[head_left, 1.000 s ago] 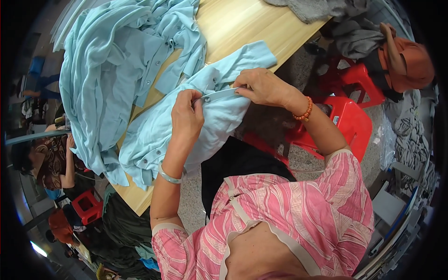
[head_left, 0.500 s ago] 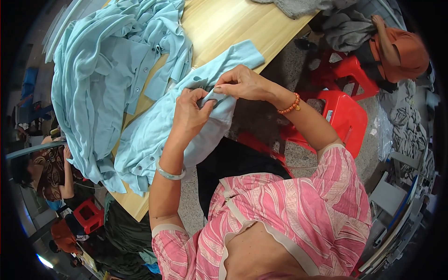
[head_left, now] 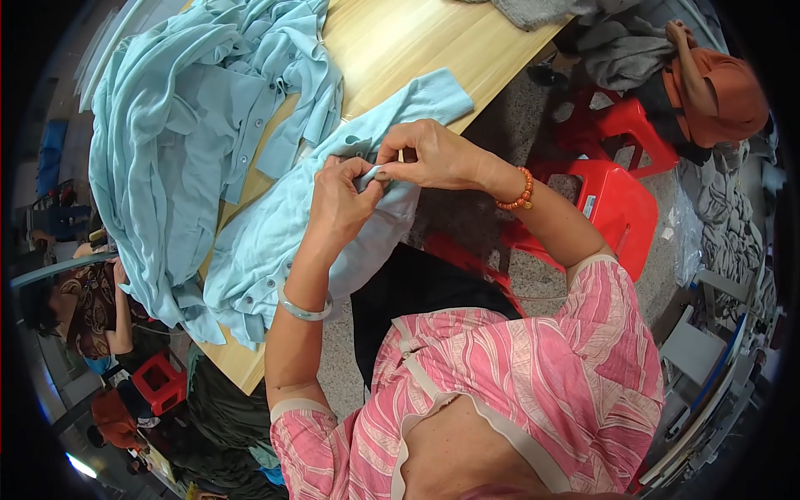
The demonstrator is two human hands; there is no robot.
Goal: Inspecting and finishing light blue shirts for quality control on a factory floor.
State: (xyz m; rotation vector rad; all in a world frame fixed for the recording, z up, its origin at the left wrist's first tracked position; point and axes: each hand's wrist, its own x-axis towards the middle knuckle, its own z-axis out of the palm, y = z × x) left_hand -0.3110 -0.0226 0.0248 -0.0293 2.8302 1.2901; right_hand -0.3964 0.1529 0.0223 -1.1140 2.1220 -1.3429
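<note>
A: Principal item?

B: One light-blue garment [head_left: 271,237], lying along the near edge of the wooden table [head_left: 400,50] and partly overhanging it; one sleeve [head_left: 433,96] extended to the upper right, small buttons [head_left: 260,292] at the lower left end.

A: Hands?

B: Two, bare. Left hand [head_left: 340,200]: thumb and fingers pinching a narrow edge of that garment; pale bangle [head_left: 304,307] at the wrist. Right hand [head_left: 435,157]: thumb and forefinger pinching the same edge, just beside the left; orange beaded bracelet [head_left: 524,188]. The fingers cover the spot, so what exactly lies between the tips is hard to make out.

A: Surroundings?

B: One light-blue heap [head_left: 158,158] of buttoned cloth, left on the table. Grey cloth [head_left: 533,12], far edge. Red stool [head_left: 612,208], right, on the floor.
</note>
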